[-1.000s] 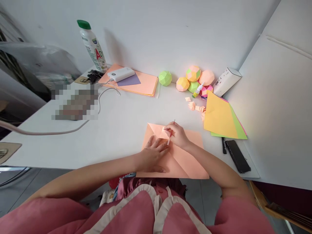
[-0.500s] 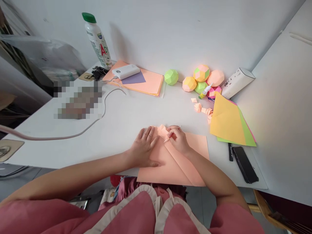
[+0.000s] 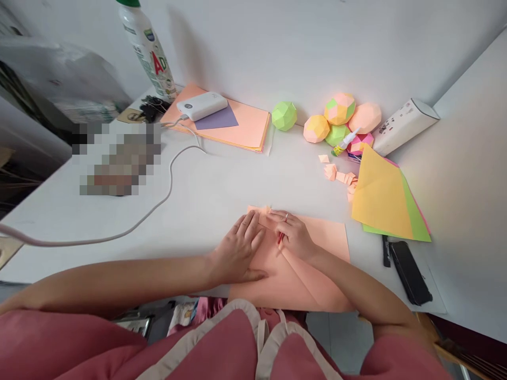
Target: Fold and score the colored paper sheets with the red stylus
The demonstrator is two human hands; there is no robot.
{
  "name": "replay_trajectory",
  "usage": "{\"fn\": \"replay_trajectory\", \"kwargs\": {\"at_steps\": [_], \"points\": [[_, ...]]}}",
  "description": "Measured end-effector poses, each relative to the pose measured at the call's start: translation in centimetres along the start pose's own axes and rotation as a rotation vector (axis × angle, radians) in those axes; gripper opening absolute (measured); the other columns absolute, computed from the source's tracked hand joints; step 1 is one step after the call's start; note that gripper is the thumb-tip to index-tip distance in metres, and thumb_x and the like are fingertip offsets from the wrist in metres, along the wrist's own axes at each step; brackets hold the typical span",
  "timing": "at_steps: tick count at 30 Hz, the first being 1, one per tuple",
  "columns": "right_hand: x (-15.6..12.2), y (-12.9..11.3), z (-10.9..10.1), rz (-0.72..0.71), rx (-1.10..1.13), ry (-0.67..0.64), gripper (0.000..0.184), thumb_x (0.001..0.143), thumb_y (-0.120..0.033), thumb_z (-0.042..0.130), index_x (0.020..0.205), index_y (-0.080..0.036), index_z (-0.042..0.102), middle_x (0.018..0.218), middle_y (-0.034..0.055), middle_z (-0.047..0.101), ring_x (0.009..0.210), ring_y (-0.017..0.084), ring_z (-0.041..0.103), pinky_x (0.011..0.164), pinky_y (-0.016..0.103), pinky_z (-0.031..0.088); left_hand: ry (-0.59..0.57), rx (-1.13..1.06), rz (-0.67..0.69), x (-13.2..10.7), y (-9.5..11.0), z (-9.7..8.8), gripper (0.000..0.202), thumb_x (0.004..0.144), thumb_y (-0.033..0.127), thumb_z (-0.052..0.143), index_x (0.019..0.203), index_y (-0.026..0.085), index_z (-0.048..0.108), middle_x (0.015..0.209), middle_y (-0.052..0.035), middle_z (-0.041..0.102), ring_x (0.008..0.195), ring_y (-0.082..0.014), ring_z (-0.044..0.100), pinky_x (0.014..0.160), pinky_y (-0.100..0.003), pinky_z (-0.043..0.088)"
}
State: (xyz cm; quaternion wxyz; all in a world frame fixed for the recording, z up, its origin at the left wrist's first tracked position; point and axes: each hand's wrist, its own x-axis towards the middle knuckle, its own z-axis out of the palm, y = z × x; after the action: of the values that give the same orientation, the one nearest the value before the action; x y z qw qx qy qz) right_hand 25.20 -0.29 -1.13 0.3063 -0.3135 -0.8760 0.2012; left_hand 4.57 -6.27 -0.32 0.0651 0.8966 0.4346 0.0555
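Observation:
A large peach paper sheet (image 3: 317, 253) lies at the near edge of the white table (image 3: 222, 184), folded over at its far left corner. My left hand (image 3: 237, 248) rests flat on the sheet's left part, fingers stretched out toward the fold. My right hand (image 3: 293, 235) is closed around a thin red-tipped pen (image 3: 280, 238) and presses on the fold right beside the left fingers. A ring shows on one right finger.
Yellow, green and pink sheets (image 3: 384, 198) lie to the right, with a black phone (image 3: 410, 272) and a marker (image 3: 385, 249) below them. Paper balls (image 3: 336, 119), a glue bottle (image 3: 344, 142), small folded pieces (image 3: 336, 174), a power strip (image 3: 404, 124), a power bank (image 3: 202, 105) on stacked paper, a cable (image 3: 166, 190) and a bottle (image 3: 148, 47) stand behind.
The pen in my right hand has swung from pointing up and away to tucked down under the hand. My left hand slid up toward the folded corner. The view shifted slightly.

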Motion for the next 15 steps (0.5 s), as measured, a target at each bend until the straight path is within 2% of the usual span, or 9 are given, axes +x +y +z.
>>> {"fn": "replay_trajectory", "kwargs": {"at_steps": [2, 5, 9, 12, 15], "points": [[0.2, -0.7, 0.0, 0.057, -0.004, -0.022, 0.029, 0.075, 0.003, 0.043, 0.066, -0.022, 0.051, 0.114, 0.007, 0.071, 0.12, 0.023, 0.059, 0.092, 0.045, 0.055, 0.006, -0.007, 0.006, 0.1, -0.1, -0.1, 0.096, 0.073, 0.082, 0.046, 0.126, 0.002, 0.055, 0.148, -0.0294, 0.036, 0.141, -0.0457, 0.025, 0.113, -0.055, 0.024], [0.6, -1.7, 0.5, 0.12, -0.03, -0.021, 0.033, 0.072, 0.006, 0.039, 0.073, -0.023, 0.055, 0.116, 0.0066, 0.069, 0.123, 0.022, 0.057, 0.097, 0.047, 0.053, 0.022, 0.01, 0.016, 0.3, -0.5, 0.0, 0.078, 0.082, 0.071, 0.046, 0.125, 0.006, 0.055, 0.144, -0.0273, 0.042, 0.138, -0.0435, 0.032, 0.109, -0.055, 0.032], [1.3, -2.1, 1.4, 0.05, -0.059, 0.014, 0.033, 0.074, 0.008, 0.037, 0.071, -0.022, 0.052, 0.123, 0.0087, 0.066, 0.126, 0.022, 0.055, 0.103, 0.051, 0.049, 0.138, -0.018, -0.034, 0.0, -1.0, 0.6, 0.064, 0.089, 0.059, 0.043, 0.119, 0.005, 0.058, 0.13, -0.0259, 0.054, 0.133, -0.0417, 0.041, 0.102, -0.05, 0.042], [2.0, -1.8, 1.4, -0.025, 0.002, -0.014, 0.032, 0.08, 0.006, 0.038, 0.069, -0.021, 0.05, 0.122, 0.0086, 0.067, 0.126, 0.02, 0.054, 0.103, 0.048, 0.051, 0.172, -0.045, -0.044, -0.3, -1.3, 0.6, 0.068, 0.089, 0.058, 0.042, 0.13, 0.003, 0.052, 0.14, -0.0259, 0.047, 0.137, -0.0419, 0.035, 0.104, -0.049, 0.04], [2.5, -1.4, 0.8, -0.036, 0.095, -0.083, 0.032, 0.086, 0.002, 0.038, 0.069, -0.022, 0.049, 0.126, 0.0068, 0.065, 0.127, 0.019, 0.053, 0.101, 0.047, 0.053, 0.097, -0.05, -0.026, -0.2, -1.3, 0.2, 0.078, 0.091, 0.06, 0.036, 0.14, 0.0, 0.041, 0.151, -0.0254, 0.033, 0.142, -0.0385, 0.027, 0.111, -0.046, 0.032]]}}
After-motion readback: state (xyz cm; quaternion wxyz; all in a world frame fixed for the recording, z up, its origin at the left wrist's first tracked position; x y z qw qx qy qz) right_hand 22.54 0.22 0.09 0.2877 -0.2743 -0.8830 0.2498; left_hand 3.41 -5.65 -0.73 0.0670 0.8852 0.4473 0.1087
